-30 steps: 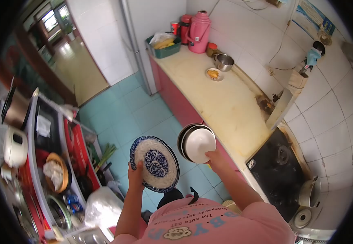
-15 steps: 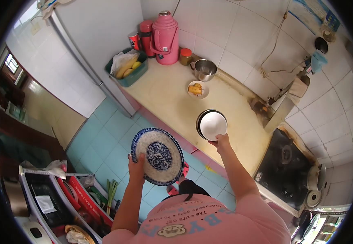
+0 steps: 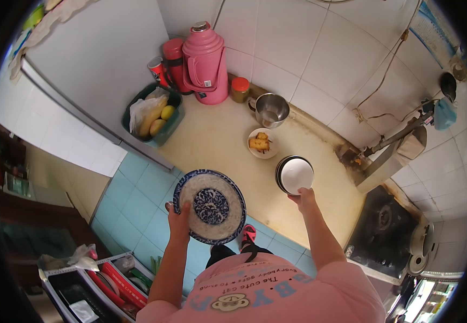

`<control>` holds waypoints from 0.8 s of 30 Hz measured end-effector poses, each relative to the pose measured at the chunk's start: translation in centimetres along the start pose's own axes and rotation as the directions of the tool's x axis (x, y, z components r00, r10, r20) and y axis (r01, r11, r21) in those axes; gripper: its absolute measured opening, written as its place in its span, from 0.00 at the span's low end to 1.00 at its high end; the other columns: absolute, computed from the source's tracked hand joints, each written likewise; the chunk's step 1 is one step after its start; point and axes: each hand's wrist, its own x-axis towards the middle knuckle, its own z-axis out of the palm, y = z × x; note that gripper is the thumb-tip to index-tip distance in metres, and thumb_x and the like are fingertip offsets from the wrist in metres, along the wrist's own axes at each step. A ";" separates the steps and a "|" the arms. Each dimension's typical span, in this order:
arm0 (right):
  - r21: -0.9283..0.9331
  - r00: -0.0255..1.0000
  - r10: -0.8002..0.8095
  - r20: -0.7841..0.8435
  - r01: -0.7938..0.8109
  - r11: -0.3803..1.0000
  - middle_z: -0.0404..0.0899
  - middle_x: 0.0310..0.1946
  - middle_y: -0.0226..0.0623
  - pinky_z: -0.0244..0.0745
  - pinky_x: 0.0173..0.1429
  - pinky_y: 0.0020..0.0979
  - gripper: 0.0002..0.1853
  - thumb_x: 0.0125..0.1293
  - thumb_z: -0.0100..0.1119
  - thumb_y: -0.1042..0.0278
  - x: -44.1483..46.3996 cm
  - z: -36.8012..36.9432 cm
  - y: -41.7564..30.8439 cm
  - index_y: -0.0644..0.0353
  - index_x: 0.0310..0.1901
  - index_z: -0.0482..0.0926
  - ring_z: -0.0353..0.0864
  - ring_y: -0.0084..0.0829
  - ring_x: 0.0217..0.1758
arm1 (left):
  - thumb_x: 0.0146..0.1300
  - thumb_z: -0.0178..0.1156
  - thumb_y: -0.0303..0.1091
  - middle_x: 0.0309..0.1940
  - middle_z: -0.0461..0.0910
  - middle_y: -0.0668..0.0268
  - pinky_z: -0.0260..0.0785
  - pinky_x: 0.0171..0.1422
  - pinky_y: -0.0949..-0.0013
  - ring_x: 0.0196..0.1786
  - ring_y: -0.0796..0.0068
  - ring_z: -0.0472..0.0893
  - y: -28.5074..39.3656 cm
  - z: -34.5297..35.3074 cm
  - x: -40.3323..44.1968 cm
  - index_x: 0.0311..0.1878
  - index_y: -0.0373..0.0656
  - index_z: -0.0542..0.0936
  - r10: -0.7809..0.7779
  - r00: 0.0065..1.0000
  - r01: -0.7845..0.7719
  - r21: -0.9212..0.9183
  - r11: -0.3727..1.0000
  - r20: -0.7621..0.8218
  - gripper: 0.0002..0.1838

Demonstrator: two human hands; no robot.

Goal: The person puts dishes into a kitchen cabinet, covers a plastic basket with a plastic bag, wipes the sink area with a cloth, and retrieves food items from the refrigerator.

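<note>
My left hand (image 3: 179,219) grips the left edge of a blue-and-white patterned plate (image 3: 210,206), thumb on top. The plate seems to be one of a stack and is held above the floor by the counter's front edge. In my right hand (image 3: 304,197) is a stack of bowls (image 3: 296,175), white inside with dark rims below, pinched at the near edge over the counter (image 3: 228,156). Whether the bowls touch the counter I cannot tell. Beyond them lie a small plate of yellow food (image 3: 263,144) and a metal pot (image 3: 272,110).
A pink thermos (image 3: 205,64), a red-lidded jar (image 3: 240,89) and a green basket of fruit (image 3: 154,116) stand at the counter's far end. The black stove (image 3: 384,226) is at the right. A shelf rack (image 3: 77,293) stands at the lower left.
The view has turned toward the counter. My right hand has carried the bowls from beside the counter's front edge to over its surface. My left hand still holds the patterned plate.
</note>
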 end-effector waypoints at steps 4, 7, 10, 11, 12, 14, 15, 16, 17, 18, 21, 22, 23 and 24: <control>0.062 0.999 0.037 -0.022 -0.036 0.997 0.72 0.49 0.63 0.82 0.47 0.50 0.27 0.59 0.41 0.76 0.6 -0.3 0.4 0.79 0.61 0.56 0.81 0.57 0.43 | 0.61 0.65 0.39 0.51 0.76 0.57 0.75 0.51 0.64 0.49 0.65 0.78 1.6 0.5 4.1 0.60 0.39 0.62 0.004 0.998 -0.009 0.084 0.996 0.057 0.30; 0.081 0.999 0.026 -0.033 -0.023 0.996 0.74 0.48 0.61 0.84 0.43 0.47 0.28 0.63 0.46 0.68 0.7 -0.4 0.8 0.78 0.61 0.57 0.82 0.56 0.40 | 0.62 0.64 0.38 0.50 0.76 0.57 0.75 0.50 0.63 0.48 0.66 0.78 2.0 0.2 7.1 0.59 0.40 0.61 -0.014 0.997 0.001 0.197 0.980 0.069 0.29; 0.119 0.992 0.093 -0.089 -0.082 0.990 0.71 0.53 0.54 0.81 0.46 0.48 0.31 0.67 0.51 0.54 -0.1 0.1 0.2 0.68 0.64 0.57 0.80 0.51 0.44 | 0.62 0.63 0.38 0.50 0.75 0.57 0.74 0.50 0.63 0.48 0.66 0.77 2.9 0.1 9.4 0.60 0.40 0.59 -0.035 0.996 0.013 0.254 0.967 0.084 0.29; 0.124 0.990 0.099 -0.096 -0.087 0.988 0.71 0.53 0.54 0.81 0.46 0.48 0.31 0.67 0.51 0.54 -1.0 0.2 0.4 0.68 0.64 0.57 0.80 0.51 0.44 | 0.62 0.63 0.38 0.50 0.74 0.56 0.74 0.50 0.63 0.48 0.66 0.77 3.2 0.0 10.0 0.60 0.40 0.58 -0.038 0.994 0.011 0.241 0.971 0.106 0.30; 0.136 0.990 0.067 -0.125 -0.050 0.989 0.66 0.58 0.52 0.79 0.49 0.50 0.35 0.65 0.53 0.47 -3.1 0.8 0.4 0.64 0.65 0.57 0.77 0.52 0.50 | 0.62 0.63 0.37 0.50 0.74 0.56 0.74 0.50 0.62 0.48 0.65 0.76 3.7 -0.1 10.4 0.60 0.40 0.58 -0.041 0.991 0.011 0.230 0.973 0.125 0.30; 0.082 0.981 0.075 -0.181 -0.061 0.995 0.51 0.69 0.47 0.72 0.55 0.54 0.42 0.60 0.55 0.34 -5.5 2.1 2.4 0.57 0.66 0.56 0.68 0.54 0.62 | 0.62 0.63 0.38 0.50 0.73 0.55 0.74 0.50 0.62 0.49 0.65 0.76 4.0 -0.3 11.4 0.61 0.40 0.56 -0.040 0.994 0.011 0.281 0.960 0.100 0.32; -0.006 0.990 0.070 -0.124 -0.071 0.997 0.55 0.67 0.47 0.73 0.54 0.52 0.44 0.59 0.56 0.33 -7.8 3.8 3.1 0.57 0.66 0.55 0.71 0.52 0.59 | 0.61 0.63 0.38 0.50 0.73 0.54 0.74 0.50 0.62 0.49 0.64 0.76 4.2 -0.3 11.9 0.62 0.39 0.55 -0.036 0.997 0.011 0.322 0.947 0.073 0.33; -0.070 0.997 0.074 -0.021 -0.075 0.995 0.61 0.64 0.46 0.75 0.53 0.50 0.44 0.57 0.57 0.32 -9.2 5.6 4.2 0.57 0.64 0.58 0.74 0.48 0.55 | 0.60 0.65 0.40 0.51 0.73 0.52 0.73 0.50 0.63 0.49 0.65 0.75 5.6 0.4 11.4 0.60 0.36 0.60 -0.031 0.995 0.001 0.310 0.951 0.093 0.32; -0.174 0.989 0.087 0.116 -0.066 0.983 0.68 0.58 0.45 0.76 0.52 0.46 0.44 0.57 0.58 0.32 -11.4 8.9 3.7 0.58 0.65 0.59 0.77 0.44 0.52 | 0.60 0.65 0.40 0.51 0.73 0.52 0.73 0.50 0.63 0.49 0.65 0.75 6.1 0.9 11.6 0.60 0.36 0.60 -0.032 0.995 0.003 0.310 0.951 0.090 0.32; -0.196 0.949 0.072 0.306 -0.011 0.980 0.70 0.56 0.44 0.77 0.52 0.42 0.45 0.58 0.58 0.33 -13.6 12.2 3.0 0.59 0.67 0.58 0.79 0.41 0.50 | 0.60 0.65 0.40 0.50 0.74 0.52 0.72 0.50 0.64 0.49 0.66 0.75 6.6 1.1 11.8 0.58 0.35 0.64 0.016 0.993 -0.060 0.393 0.918 0.114 0.30; -0.247 0.820 0.106 0.562 0.044 0.968 0.72 0.55 0.47 0.80 0.48 0.35 0.41 0.63 0.58 0.40 -16.1 19.1 2.7 0.62 0.66 0.57 0.80 0.35 0.47 | 0.59 0.65 0.39 0.39 0.81 0.57 0.71 0.47 0.67 0.41 0.70 0.78 3.7 0.0 14.5 0.47 0.33 0.76 0.182 0.971 -0.238 0.556 0.796 0.155 0.20; -0.261 0.858 0.123 0.498 0.013 0.965 0.73 0.54 0.45 0.82 0.45 0.34 0.38 0.64 0.58 0.44 -16.2 20.2 3.1 0.62 0.65 0.58 0.81 0.34 0.46 | 0.59 0.65 0.39 0.39 0.81 0.58 0.72 0.46 0.67 0.40 0.70 0.79 4.1 -0.1 14.3 0.46 0.33 0.77 0.163 0.971 -0.233 0.550 0.802 0.174 0.19; -0.270 0.892 0.138 0.431 -0.018 0.963 0.74 0.52 0.44 0.83 0.42 0.32 0.34 0.66 0.58 0.47 -16.2 21.1 3.2 0.63 0.64 0.60 0.81 0.33 0.45 | 0.59 0.64 0.38 0.38 0.82 0.59 0.72 0.45 0.68 0.39 0.70 0.80 4.5 0.3 14.3 0.45 0.33 0.77 0.145 0.970 -0.230 0.544 0.807 0.196 0.18; -0.269 0.889 0.141 0.437 -0.020 0.963 0.74 0.52 0.44 0.83 0.42 0.32 0.34 0.66 0.58 0.47 -16.1 21.5 3.7 0.63 0.64 0.60 0.81 0.33 0.45 | 0.59 0.64 0.37 0.38 0.82 0.59 0.73 0.44 0.68 0.39 0.70 0.80 4.5 0.4 14.4 0.45 0.34 0.77 0.158 0.967 -0.243 0.553 0.797 0.198 0.17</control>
